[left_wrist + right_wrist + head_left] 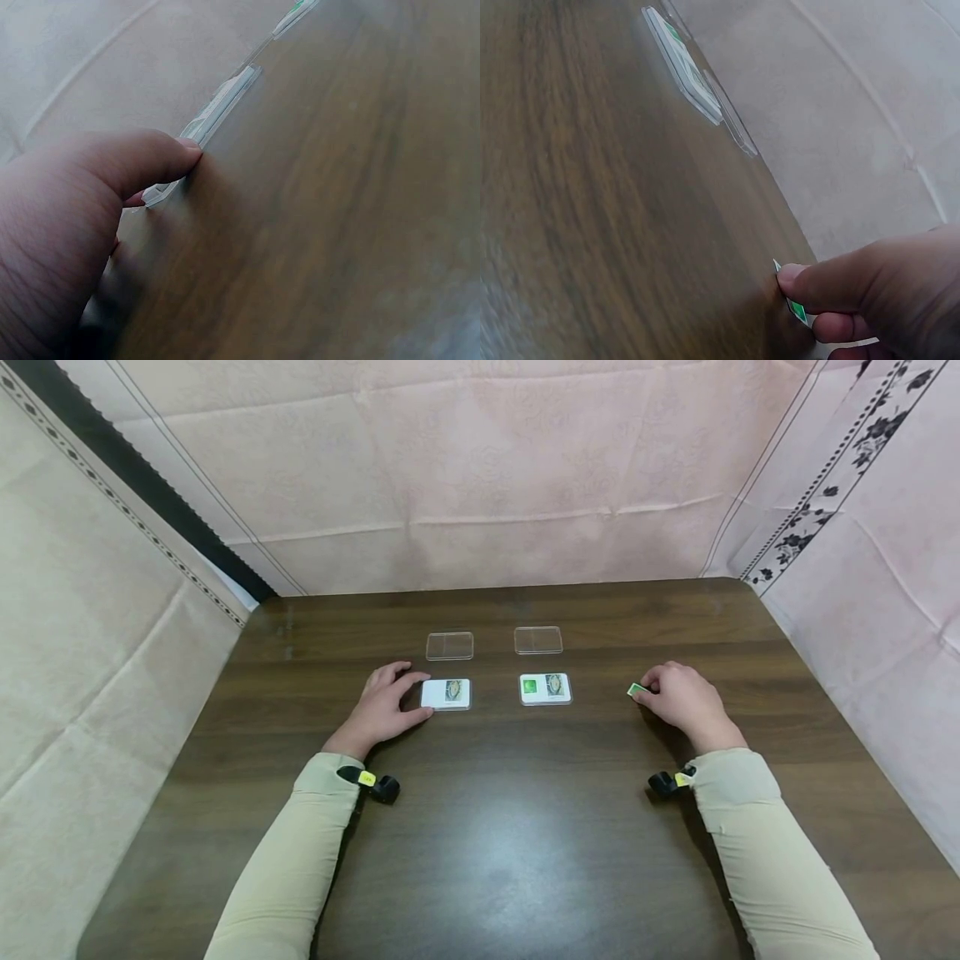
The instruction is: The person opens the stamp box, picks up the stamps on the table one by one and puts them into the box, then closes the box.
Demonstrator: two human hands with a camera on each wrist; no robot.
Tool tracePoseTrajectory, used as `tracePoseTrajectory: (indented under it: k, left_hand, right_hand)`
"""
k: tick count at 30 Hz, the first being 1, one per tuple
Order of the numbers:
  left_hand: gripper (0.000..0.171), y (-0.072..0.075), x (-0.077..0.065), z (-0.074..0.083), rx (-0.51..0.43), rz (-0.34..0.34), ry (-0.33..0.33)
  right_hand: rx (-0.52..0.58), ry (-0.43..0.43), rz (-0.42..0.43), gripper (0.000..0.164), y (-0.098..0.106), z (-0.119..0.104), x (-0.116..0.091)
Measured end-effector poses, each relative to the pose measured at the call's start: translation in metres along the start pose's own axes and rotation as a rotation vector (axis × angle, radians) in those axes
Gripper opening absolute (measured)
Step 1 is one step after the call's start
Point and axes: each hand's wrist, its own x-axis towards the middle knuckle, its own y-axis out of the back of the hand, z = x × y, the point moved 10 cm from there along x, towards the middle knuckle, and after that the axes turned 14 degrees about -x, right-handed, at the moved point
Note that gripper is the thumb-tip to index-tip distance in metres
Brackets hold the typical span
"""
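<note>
Nearest, behind the fingers, two pale green sleeves (277, 868) are laid along the wood-grain tabletop (510, 860), and a black wrist camera (386, 789) is strapped at the left cuff, another at the right; their yellow tags are too small to be read.

A small green-and-white card (636, 690) is pinched by the right hand (686, 700), thumb and fingertips clamped together on it. It is gripped at one end, probably so that the rest is left free and visible past the thumb.

By the left hand (381, 708), the left clear case (446, 694) is held at its near end, the thumb at the closer corner and the index finger at the farther one, spread apart with the case between them; it is likely being steadied there. Its white insert is printed with an oval picture toward the end away from the thumb.

Between the two hands, touched by neither, the right clear case (545, 689) is set; a green square and an oval picture are shown on it. No brand or lettering can be made out.

Beyond the left fingertips, two transparent lids (450, 646) are laid flat, one behind each case, perhaps to be kept within reach. Farthest, the table is bordered by pale patterned cloth (487, 468).
</note>
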Motion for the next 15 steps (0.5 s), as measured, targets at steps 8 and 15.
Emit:
tracePoseTrajectory:
  k: [8, 15]
  left_hand:
    - [0.061, 0.0001, 0.0002, -0.0005, -0.009, 0.001, 0.0]
    - [0.061, -0.0005, 0.0008, -0.0012, -0.002, 0.003, -0.002]
  right_hand:
    - [0.006, -0.017, -0.027, 0.029, -0.0033, 0.0008, 0.0022]
    - [0.036, -0.043, -0.027, 0.023, -0.0035, 0.0029, 0.0031]
